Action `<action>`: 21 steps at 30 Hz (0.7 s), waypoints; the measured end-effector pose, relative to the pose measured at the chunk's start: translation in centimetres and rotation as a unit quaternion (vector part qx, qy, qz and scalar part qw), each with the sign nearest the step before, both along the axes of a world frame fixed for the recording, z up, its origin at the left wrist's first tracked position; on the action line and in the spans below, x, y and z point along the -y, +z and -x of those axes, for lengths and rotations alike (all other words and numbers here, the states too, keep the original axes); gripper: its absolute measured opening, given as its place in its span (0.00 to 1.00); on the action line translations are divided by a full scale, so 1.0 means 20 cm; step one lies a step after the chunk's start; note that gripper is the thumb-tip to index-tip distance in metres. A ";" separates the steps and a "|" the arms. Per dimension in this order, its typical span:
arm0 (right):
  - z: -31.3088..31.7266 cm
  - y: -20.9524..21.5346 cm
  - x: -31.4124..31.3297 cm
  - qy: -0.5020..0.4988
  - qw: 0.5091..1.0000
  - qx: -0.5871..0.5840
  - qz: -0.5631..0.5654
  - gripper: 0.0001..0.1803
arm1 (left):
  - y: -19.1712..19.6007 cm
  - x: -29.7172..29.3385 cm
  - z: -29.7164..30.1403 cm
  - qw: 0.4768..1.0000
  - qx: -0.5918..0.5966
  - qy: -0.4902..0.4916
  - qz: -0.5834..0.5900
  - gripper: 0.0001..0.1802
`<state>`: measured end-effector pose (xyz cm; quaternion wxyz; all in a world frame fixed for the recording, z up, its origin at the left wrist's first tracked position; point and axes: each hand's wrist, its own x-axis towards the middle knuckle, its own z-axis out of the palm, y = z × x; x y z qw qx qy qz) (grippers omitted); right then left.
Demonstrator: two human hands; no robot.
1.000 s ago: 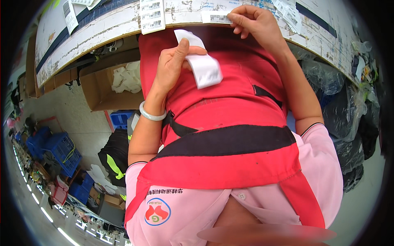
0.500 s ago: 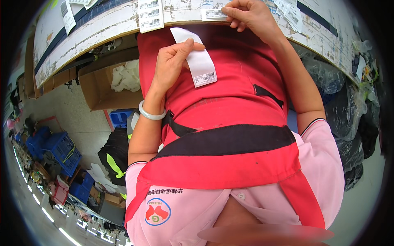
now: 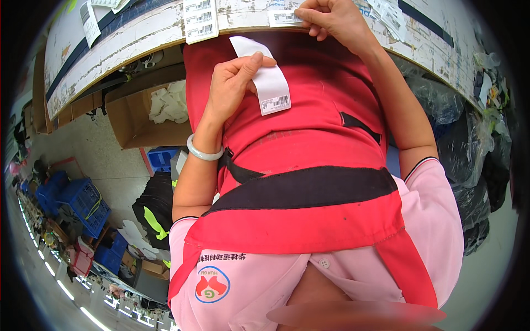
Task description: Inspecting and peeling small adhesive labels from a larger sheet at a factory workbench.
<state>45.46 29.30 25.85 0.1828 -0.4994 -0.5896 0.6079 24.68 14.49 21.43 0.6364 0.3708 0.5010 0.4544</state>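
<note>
Between the thumb and fingers of my left hand is a white label strip, held over my red apron. Its lower end carries a small printed barcode, and the rest of the visible side is blank. My right hand pinches the right end of a small barcode label at the near edge of the worn white table. Left of that label, a stack of barcode label sheets lies on the table, slightly over its edge.
More printed labels lie at the table's right and far left. Under the table stands a cardboard box with crumpled white material. Clear plastic bags hang at the right. Blue crates stand on the floor at the left.
My right hand and its small label have shifted slightly left along the table. The strip in my left hand has moved up a little at its lower end.
</note>
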 end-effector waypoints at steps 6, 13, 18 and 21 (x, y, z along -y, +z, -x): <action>0.03 0.03 0.03 0.007 0.999 0.036 -0.029 0.09 | 0.00 0.00 0.00 1.000 -0.006 -0.005 0.001 0.23; -0.01 0.05 0.03 0.004 0.999 0.017 -0.034 0.11 | 0.03 0.00 -0.02 0.999 0.025 0.007 0.028 0.23; -0.15 0.07 0.05 -0.039 0.998 -0.029 -0.041 0.10 | 0.05 0.01 0.01 0.997 0.077 -0.015 0.024 0.16; -0.36 0.05 0.00 -0.126 0.986 -0.049 -0.102 0.08 | 0.15 0.04 -0.03 0.998 0.050 -0.030 0.033 0.14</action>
